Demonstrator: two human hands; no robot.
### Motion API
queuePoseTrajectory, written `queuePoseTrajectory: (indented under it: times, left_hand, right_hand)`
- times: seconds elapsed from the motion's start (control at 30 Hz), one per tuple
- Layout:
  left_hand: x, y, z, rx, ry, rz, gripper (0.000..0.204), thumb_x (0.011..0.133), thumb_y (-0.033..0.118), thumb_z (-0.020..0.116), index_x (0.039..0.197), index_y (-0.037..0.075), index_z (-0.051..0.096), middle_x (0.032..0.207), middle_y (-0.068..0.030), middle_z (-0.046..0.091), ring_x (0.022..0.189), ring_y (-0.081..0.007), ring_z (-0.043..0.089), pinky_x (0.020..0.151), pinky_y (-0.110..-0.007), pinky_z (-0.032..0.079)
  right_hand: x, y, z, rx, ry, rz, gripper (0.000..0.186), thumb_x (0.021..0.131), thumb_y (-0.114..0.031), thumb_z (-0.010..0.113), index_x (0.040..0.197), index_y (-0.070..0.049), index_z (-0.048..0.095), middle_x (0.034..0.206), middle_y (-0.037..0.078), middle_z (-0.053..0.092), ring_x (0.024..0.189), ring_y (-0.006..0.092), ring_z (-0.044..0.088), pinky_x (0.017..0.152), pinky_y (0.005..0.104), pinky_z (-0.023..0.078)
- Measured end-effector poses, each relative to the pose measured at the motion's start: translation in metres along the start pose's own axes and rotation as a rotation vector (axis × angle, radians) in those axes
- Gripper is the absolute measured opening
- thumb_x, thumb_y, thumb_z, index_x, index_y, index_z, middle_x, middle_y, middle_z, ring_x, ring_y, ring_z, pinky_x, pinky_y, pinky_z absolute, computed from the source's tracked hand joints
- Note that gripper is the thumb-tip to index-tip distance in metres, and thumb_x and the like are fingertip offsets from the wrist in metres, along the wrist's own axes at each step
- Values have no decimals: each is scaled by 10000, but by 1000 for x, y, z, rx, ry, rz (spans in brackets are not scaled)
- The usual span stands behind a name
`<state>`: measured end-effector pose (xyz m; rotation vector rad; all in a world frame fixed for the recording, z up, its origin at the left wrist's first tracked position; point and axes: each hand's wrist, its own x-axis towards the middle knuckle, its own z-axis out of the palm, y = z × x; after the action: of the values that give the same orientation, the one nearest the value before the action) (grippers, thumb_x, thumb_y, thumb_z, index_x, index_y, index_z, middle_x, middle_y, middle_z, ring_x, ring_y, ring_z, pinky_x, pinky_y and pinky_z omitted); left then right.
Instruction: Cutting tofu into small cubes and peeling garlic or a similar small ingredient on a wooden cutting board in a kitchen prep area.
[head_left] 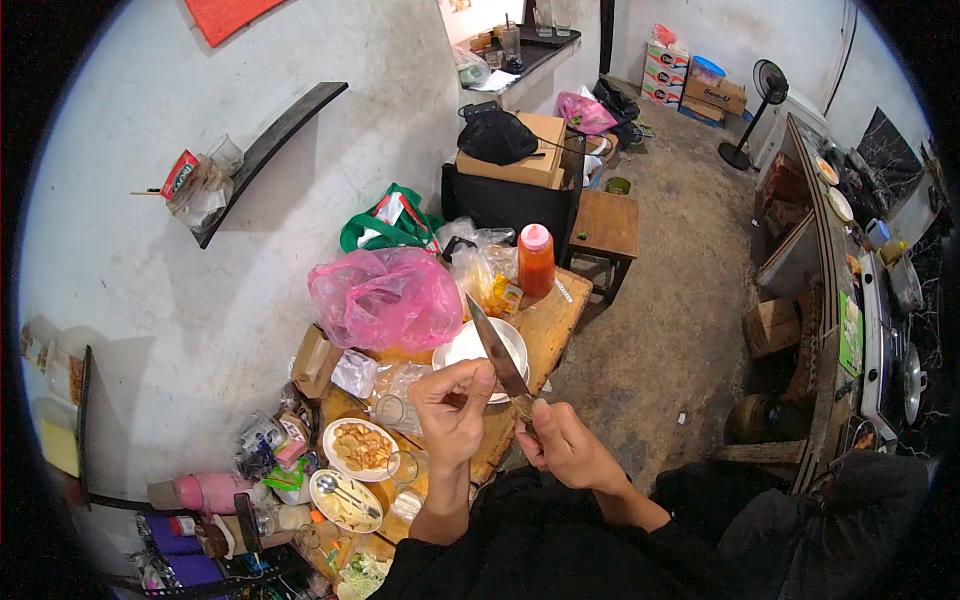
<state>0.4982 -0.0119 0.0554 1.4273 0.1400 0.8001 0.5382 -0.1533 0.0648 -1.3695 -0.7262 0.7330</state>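
My right hand [562,440] is closed round the handle of a kitchen knife [497,348], its blade slanting up and to the left. Close to the blade's left side, my left hand [450,405] is raised with its fingers curled and the thumb up. Whether anything small sits in those fingers is hidden. Behind the blade, a white bowl [458,352] rests on the wooden table [550,335]. To the left of my forearm lie a plate of browned food pieces [360,445] and an oval plate with spoons [345,500].
A pink plastic bag [385,298] and an orange sauce bottle [536,262] stand at the table's far side. Near my left wrist is a clear glass [402,467]. A wooden stool [604,225] is beyond the table. On the right runs a counter with a stove [880,340].
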Motion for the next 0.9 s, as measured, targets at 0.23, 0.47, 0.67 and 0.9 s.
queuePoseTrajectory:
  times: [0.23,0.47,0.67,0.9]
  left_hand:
    - [1,16,1,106,-33,40,112,809,65,605,815,-44,631,631,-43,602,561,-60,529,526,-181,411]
    - [1,18,-1,85,-91,21,123,819,79,596,844,-39,621,681,-49,605,607,-63,542,551,-183,417]
    - [-5,9,0,-130,24,-51,144,832,99,579,868,-35,620,723,-65,599,625,-92,558,602,-212,466]
    - [-7,9,-14,-135,4,-60,142,832,84,572,895,-38,607,769,-80,604,685,-117,581,631,-237,491]
  right_hand:
    - [-1,3,-2,28,-33,9,570,929,-446,210,564,-47,392,454,-6,345,401,85,316,390,229,269]
    - [-2,8,-6,49,-70,43,563,914,-486,222,606,-46,392,459,-16,341,394,72,302,374,218,254]
    - [-1,13,-6,141,-127,37,560,902,-509,239,635,-41,390,475,-22,338,399,61,293,370,214,238]
    - [4,14,-8,170,-152,44,573,886,-539,245,639,-40,379,477,-16,336,400,59,293,368,213,236]
